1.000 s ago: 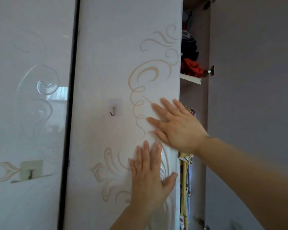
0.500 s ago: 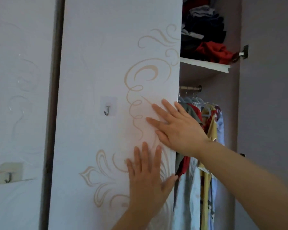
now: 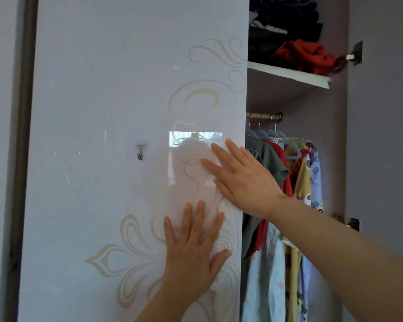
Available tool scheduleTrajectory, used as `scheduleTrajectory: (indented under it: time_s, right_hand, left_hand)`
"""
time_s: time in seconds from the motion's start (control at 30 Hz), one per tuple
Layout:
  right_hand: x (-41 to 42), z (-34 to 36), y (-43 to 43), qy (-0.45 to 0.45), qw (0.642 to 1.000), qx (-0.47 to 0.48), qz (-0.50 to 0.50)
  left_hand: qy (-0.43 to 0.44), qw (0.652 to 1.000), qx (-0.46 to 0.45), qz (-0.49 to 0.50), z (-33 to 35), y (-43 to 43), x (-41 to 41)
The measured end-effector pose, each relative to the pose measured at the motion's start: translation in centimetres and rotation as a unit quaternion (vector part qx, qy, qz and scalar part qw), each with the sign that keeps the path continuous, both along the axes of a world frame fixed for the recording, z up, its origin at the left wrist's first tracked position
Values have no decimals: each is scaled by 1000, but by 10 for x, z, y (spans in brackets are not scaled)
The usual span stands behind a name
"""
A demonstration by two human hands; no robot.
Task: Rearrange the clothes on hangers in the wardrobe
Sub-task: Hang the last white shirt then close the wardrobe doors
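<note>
Progress is at the very start, as I judge it: the clothes (image 3: 271, 270) hang untouched on their hangers (image 3: 293, 152) under the rail (image 3: 263, 115), in the opening to the right of the door (image 3: 102, 89). No garment is in a hand. Both hands lie flat on the door near its right edge, fingers straight and a little spread, holding nothing: the right hand (image 3: 242, 180) above, the left hand (image 3: 193, 249) below it, its thumb close to the door edge. They seem to push the door to the left to uncover the wardrobe (image 3: 312, 108); part of the rail is hidden behind the door. All of the rearranging is left to do.

The door is white and glossy, with beige curls, a small hook (image 3: 140, 151) stuck on it and a bright reflection (image 3: 196, 138) beside the right hand. Above the rail, a shelf (image 3: 289, 74) carries a dark pile (image 3: 286, 17) and a red cloth (image 3: 305, 55). At the far right stands a pale panel (image 3: 382, 135) with two metal fittings (image 3: 355, 53), maybe hinges.
</note>
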State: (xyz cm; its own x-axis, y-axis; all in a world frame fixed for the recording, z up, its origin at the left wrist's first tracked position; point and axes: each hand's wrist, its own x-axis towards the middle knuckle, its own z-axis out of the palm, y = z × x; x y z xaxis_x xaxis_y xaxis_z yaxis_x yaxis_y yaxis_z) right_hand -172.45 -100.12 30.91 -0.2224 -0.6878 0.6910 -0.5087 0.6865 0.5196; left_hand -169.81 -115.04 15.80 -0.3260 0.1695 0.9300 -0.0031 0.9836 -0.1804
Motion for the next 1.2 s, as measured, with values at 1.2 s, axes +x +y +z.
scheduleTrajectory:
  time_s: [1.2]
  right_hand:
    - [2,-23,82,3,991,-134,-6]
  left_hand:
    - [1,993,18,-115,23,87,-17]
